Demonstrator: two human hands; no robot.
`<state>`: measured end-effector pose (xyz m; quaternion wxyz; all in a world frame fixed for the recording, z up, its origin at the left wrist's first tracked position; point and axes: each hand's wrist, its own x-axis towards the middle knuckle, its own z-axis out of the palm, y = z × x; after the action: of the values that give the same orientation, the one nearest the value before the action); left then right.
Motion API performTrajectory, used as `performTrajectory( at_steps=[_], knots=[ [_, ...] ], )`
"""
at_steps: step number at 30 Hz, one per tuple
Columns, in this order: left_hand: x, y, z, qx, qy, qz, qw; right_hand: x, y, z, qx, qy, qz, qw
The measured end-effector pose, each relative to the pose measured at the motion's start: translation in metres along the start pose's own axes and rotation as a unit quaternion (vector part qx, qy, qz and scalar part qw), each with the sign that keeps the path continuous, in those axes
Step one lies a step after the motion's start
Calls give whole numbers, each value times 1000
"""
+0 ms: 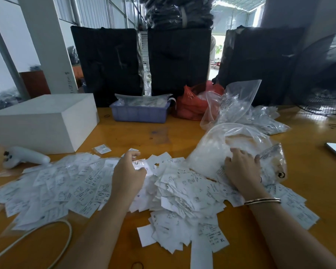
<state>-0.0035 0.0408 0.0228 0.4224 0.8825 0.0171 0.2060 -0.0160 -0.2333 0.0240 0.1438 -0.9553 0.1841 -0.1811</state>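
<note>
Labels (182, 191), white printed slips, lie in a loose heap across the near half of the yellow worktop (163, 136), spreading from far left to the right edge. Some show size marks like XL.

Left hand (127, 175) sits over the middle of the heap. Its fingers (142, 170) are curled narrow with the thumb opposite, pinching a small shiny clear packet (139, 164) just above the slips.

Right hand (241, 169) rests on a clear bag (211, 148) full of white stuff, which lies on the right end of the heap. Its fingers (229, 162) are spread wide and flat on the plastic, gripping nothing. A bangle (262, 200) is on that wrist.

Rest:
- A white box (43, 123) stands far left.
- A white handheld device (25, 157) lies just in front of the box, touching the heap edge.
- A pale cable (62, 239) loops at near left.
- A blue tray (140, 113) with clear-wrapped stuff is behind centre, and a red bag (190, 105) is just right of it.
- An open clear sack (233, 101) stands behind the full bag, with more small packets (270, 121) piled to its right.
- Tall black bags (107, 65) line the back edge.
- A dark fan (322, 74) is at far right.
</note>
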Motion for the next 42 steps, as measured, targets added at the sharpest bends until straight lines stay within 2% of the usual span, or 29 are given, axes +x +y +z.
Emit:
performTrajectory(
  at_steps=[3, 5, 7, 15, 17, 19, 21, 23, 24, 27, 28, 30, 32, 35, 38, 40, 42],
  knots=[
    [1, -6, 1, 100, 7, 0, 995, 0, -3, 6, -74, -47, -2, 996],
    [0, -7, 2, 207, 14, 11, 978, 0, -3, 6, -72, -22, -25, 997],
    [-2, -7, 3, 253, 20, 23, 967, -1, -2, 7, -46, 13, -42, 998],
    [-10, 5, 12, 165, -12, 75, 983, -3, 4, 5, -19, 55, -33, 998],
    [-14, 8, 14, 144, -15, 90, 985, -6, 2, 1, 0, 94, -36, 995],
    [-18, 11, 16, 118, -16, 109, 987, -9, -4, -3, 61, 170, -81, 980],
    [-21, 14, 17, 87, -24, 133, 987, -15, -15, -7, 194, 207, -163, 945],
    [-22, 17, 17, 24, -52, 159, 986, -25, -28, -9, 325, 162, -212, 907],
    [-23, 18, 17, -27, -81, 162, 983, -32, -34, -9, 380, 115, -210, 893],
    [-28, 27, 12, -173, -210, 120, 955, -53, -55, -3, 533, -82, -165, 826],
    [-29, 28, 12, -198, -238, 105, 945, -57, -59, -1, 560, -126, -156, 804],
    [-29, 26, 15, -213, -254, 87, 939, -62, -63, 2, 597, -170, -142, 771],
    [-28, 24, 18, -195, -237, 92, 947, -63, -63, 4, 609, -195, -135, 757],
    [-28, 22, 21, -199, -217, 84, 952, -64, -63, 8, 594, -204, -136, 767],
    [-26, 22, 19, -234, -168, 43, 957, -62, -63, 8, 600, -145, -112, 778],
    [-24, 22, 18, -244, -136, 21, 960, -59, -61, 9, 560, -76, -116, 817],
    [-22, 21, 16, -262, -110, -5, 959, -58, -58, 9, 457, -19, -141, 878]
  ],
)
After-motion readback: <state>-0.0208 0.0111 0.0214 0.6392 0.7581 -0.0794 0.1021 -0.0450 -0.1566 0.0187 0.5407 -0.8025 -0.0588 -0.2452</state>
